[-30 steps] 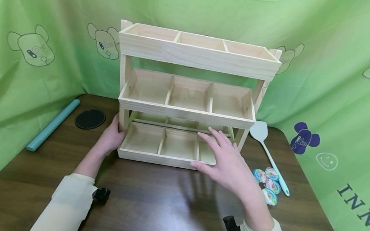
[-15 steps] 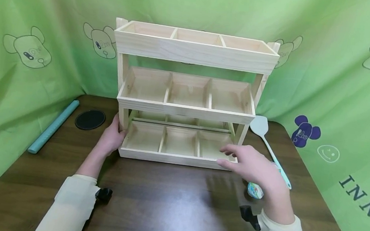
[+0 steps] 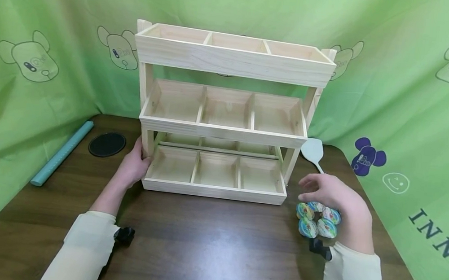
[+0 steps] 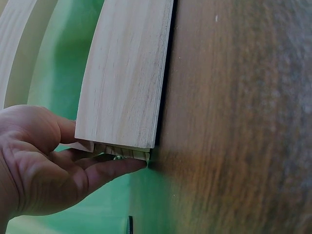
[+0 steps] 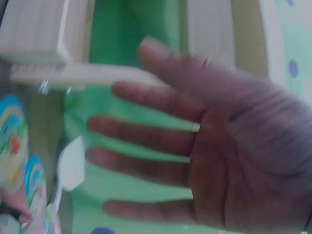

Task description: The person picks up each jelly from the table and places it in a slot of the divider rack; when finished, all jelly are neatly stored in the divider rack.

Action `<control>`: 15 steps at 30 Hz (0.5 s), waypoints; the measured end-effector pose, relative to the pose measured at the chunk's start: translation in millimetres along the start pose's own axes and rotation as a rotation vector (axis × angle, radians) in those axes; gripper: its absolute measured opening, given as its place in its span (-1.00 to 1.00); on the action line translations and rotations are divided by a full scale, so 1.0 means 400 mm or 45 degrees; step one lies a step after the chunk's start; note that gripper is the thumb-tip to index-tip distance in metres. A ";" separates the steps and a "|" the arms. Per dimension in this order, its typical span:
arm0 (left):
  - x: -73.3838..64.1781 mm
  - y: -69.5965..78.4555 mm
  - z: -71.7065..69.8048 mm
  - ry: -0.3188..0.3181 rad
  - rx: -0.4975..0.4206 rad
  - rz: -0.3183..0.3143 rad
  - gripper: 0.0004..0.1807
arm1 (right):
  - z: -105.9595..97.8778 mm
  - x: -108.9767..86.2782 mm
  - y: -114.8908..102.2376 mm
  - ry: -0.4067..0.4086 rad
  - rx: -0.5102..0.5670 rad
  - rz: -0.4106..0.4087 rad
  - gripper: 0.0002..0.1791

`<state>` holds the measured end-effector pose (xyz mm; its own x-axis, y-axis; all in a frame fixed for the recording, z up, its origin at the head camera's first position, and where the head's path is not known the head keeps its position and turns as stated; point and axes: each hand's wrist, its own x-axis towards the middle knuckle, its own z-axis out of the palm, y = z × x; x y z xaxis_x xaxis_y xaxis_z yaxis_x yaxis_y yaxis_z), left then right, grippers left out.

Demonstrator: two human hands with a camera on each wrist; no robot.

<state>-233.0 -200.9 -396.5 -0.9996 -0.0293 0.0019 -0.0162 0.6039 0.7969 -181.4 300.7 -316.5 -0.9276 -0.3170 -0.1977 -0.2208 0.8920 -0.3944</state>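
A three-tier wooden rack [image 3: 225, 133] stands upright on the table, each tray split into three compartments. My left hand [image 3: 133, 167] holds the rack's lower left side; in the left wrist view, the hand [image 4: 46, 163] has its thumb near the tray front and its fingers along the tray's end. To the right of the rack, my right hand [image 3: 336, 198] hovers near several small round colourful tubs [image 3: 318, 221]. The right wrist view shows that hand [image 5: 219, 146] with fingers spread and nothing in them. A pale spatula [image 3: 312, 152] lies behind it, its handle mostly hidden.
A teal roll [image 3: 62, 153] and a black round disc [image 3: 107, 144] lie left of the rack on the brown wooden table [image 3: 198, 245]. Green printed cloth [image 3: 238, 1] hangs behind and at both sides.
My right hand has moved right, from in front of the rack's bottom tray to above the tubs. My left hand stays on the rack. The head view has shifted slightly.
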 end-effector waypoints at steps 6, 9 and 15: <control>-0.001 0.000 -0.001 -0.010 -0.011 0.008 -0.16 | 0.005 0.004 0.056 -0.070 -0.012 0.168 -0.46; -0.002 0.001 -0.001 -0.013 -0.009 0.002 -0.15 | 0.010 0.008 0.069 -0.115 0.001 0.210 -0.41; 0.001 -0.002 -0.001 -0.010 -0.009 -0.001 -0.16 | 0.022 0.020 0.079 -0.162 0.002 0.266 -0.35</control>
<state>-233.4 -201.9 -396.9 -0.9997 -0.0234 -0.0038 -0.0170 0.5980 0.8013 -193.2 323.5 -338.7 -0.9075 -0.1639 -0.3867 -0.0276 0.9420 -0.3345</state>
